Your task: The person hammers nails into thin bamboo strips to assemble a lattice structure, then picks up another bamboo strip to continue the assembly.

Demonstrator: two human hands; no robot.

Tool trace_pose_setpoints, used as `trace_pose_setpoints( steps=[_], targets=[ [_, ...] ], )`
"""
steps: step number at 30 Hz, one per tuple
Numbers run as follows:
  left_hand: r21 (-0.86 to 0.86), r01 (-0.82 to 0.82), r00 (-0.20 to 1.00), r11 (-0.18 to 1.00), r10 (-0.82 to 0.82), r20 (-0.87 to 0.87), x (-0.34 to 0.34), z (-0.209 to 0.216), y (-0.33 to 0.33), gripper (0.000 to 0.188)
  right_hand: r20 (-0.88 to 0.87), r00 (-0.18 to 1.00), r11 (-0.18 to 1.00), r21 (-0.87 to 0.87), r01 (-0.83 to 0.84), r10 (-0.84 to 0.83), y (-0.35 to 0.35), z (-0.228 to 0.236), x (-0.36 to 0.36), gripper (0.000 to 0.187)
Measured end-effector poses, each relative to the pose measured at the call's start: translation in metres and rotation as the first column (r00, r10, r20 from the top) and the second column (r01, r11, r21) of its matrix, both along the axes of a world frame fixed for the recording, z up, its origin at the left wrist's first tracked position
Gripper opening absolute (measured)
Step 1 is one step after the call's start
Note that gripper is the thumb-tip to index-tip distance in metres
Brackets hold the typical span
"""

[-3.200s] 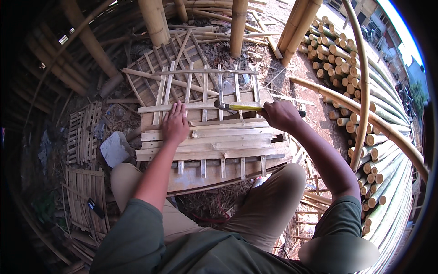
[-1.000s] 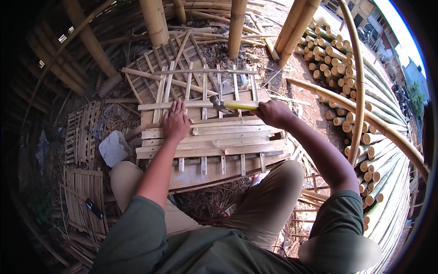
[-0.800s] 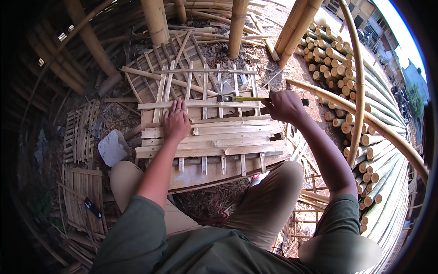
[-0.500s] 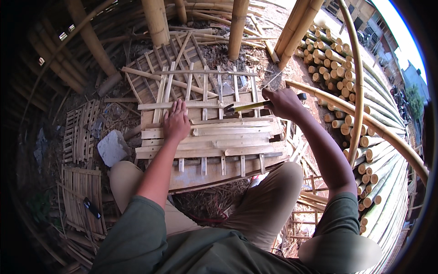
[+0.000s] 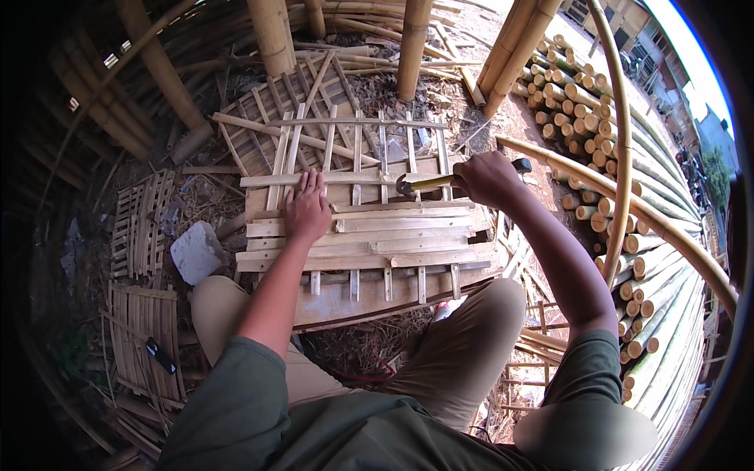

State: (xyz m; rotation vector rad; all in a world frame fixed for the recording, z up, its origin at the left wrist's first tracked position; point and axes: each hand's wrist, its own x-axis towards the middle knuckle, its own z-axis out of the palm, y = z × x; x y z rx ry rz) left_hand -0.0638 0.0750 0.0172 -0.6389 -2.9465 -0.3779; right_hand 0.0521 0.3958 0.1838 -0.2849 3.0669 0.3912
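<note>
My right hand [image 5: 488,179] is wrapped round the handle of a claw hammer [image 5: 432,183]. The hammer's head is over or against a long split-bamboo slat [image 5: 357,179] that crosses a lattice frame of bamboo strips [image 5: 357,141]; contact cannot be made out. My left hand [image 5: 308,212] lies with fingers stretched out on the left part of that slat and the strips beside it. Nearer to me, several parallel slats [image 5: 400,225] lie across the same strips. Under the frame is a wooden board [image 5: 369,310], in front of my bent knees.
A pale stone block [image 5: 196,253] sits left of the board. Beyond it are slatted bamboo panels [image 5: 141,224], and a dark phone [image 5: 160,355] rests on another panel. Bamboo posts [image 5: 414,51] stand at the back. Stacked bamboo poles [image 5: 644,259] and a leaning pole [image 5: 613,184] are at right.
The hammer's head has shifted slightly to the right and turned a little in my right hand's grip. My left hand keeps its place on the slats.
</note>
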Motion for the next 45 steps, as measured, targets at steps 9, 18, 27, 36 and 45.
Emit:
trace_pose_setpoints(
  steps=[9, 18, 27, 36, 45],
  targets=[
    [0.009, 0.004, 1.0, 1.0, -0.004, -0.018, -0.002, -0.004, 0.001, 0.051, -0.003, 0.999, 0.999, 0.031, -0.04, 0.04, -0.002, 0.001, -0.006, 0.031],
    [0.005, 0.0, 0.999, 1.0, 0.0, -0.034, -0.001, -0.004, -0.001, 0.051, -0.216, 0.975, 0.978, -0.191, -0.087, 0.045, -0.023, 0.019, 0.002, 0.035],
    [0.049, 0.012, 0.999, 0.999, -0.01, -0.04, -0.003, -0.009, -0.001, 0.053, 0.075, 0.996, 0.99, 0.139, 0.033, -0.044, -0.022, 0.029, -0.004, 0.032],
    [0.068, 0.012, 1.0, 0.998, -0.011, -0.017, -0.001, -0.004, 0.002, 0.054, 0.13, 0.991, 0.98, 0.19, -0.066, 0.041, -0.022, 0.025, -0.006, 0.029],
    [0.057, 0.013, 0.999, 0.998, -0.011, -0.041, -0.003, -0.009, 0.005, 0.053, -0.001, 1.0, 0.998, -0.055, -0.009, 0.009, -0.011, 0.007, 0.012, 0.024]
  ],
)
